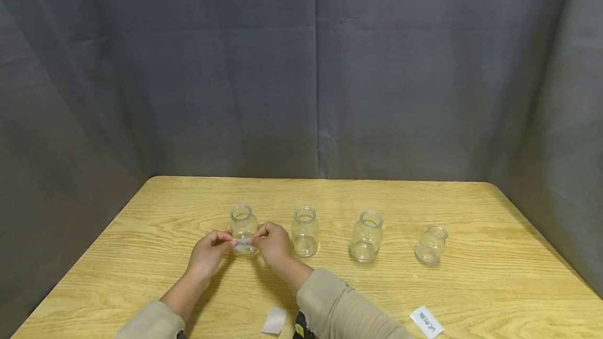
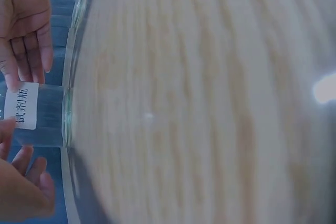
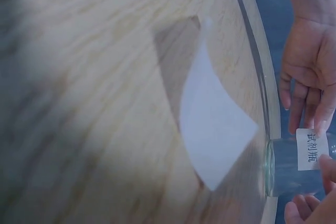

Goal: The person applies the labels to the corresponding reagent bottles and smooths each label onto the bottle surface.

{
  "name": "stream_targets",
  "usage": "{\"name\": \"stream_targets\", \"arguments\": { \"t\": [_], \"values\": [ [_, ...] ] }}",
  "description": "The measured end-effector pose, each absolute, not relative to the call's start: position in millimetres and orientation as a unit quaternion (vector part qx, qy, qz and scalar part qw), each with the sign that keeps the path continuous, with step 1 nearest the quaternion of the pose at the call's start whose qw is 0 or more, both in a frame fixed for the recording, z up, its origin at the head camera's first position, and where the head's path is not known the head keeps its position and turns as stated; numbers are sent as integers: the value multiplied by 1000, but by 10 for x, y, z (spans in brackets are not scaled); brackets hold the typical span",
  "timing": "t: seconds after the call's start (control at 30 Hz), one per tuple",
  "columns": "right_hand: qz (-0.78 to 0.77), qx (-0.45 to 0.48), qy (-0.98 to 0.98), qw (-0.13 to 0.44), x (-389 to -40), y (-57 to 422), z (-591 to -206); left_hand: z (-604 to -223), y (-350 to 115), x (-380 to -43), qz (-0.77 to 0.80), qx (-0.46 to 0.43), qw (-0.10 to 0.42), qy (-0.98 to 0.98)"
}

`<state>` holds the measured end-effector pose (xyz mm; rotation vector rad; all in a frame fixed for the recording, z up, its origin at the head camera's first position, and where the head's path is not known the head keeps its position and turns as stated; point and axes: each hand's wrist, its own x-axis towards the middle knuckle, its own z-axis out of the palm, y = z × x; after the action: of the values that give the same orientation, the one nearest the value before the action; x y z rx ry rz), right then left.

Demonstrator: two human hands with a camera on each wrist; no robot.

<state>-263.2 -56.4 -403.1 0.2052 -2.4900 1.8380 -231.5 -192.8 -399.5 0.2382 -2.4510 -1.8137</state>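
"White label (image 1: 243, 244), black Chinese characters: where do you have it?"

"On my head feed, across the front of the leftmost glass jar (image 1: 241, 219), low on its body. Jar upright on the wood-grain counter (image 1: 188, 198). Whether label touches glass, I cannot tell."

"Fingers?"

"Left hand (image 1: 205, 258): thumb and forefinger pinching the label's left end. Right hand (image 1: 274, 245): same grip, right end. My wrist feeds agree, a fingertip on the label at either end."

"Remaining glassware?"

"I count three more, in a row to the right, well apart: second jar (image 1: 305, 234), third jar (image 1: 367, 239), then a smaller jar (image 1: 431, 249) at the end."

"Loose paper?"

"Blank white slip (image 1: 275, 320) near the right sleeve (image 1: 339, 305); my right wrist feed shows it bent up off the wood. Lettered second label (image 1: 426, 322) farther right. Grey curtain (image 1: 235, 82) behind."
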Motion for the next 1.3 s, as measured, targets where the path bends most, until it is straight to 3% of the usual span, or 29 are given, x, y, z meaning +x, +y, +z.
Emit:
{"name": "stream_targets", "arguments": {
  "t": [0.3,0.8,1.3],
  "values": [
    [564,79,-822,23,-2614,-542,-4002,-3977,-2017,-2335,-577,56,18,-814],
    [539,152,-827,-40,-2682,-499,-3987,-3905,-2166,-2457,-513,-18,-8,-858],
    [506,161,-847,-30,-2714,-478,-4026,-3919,-2219,-2557,-468,-95,25,-878]
  ]
}}
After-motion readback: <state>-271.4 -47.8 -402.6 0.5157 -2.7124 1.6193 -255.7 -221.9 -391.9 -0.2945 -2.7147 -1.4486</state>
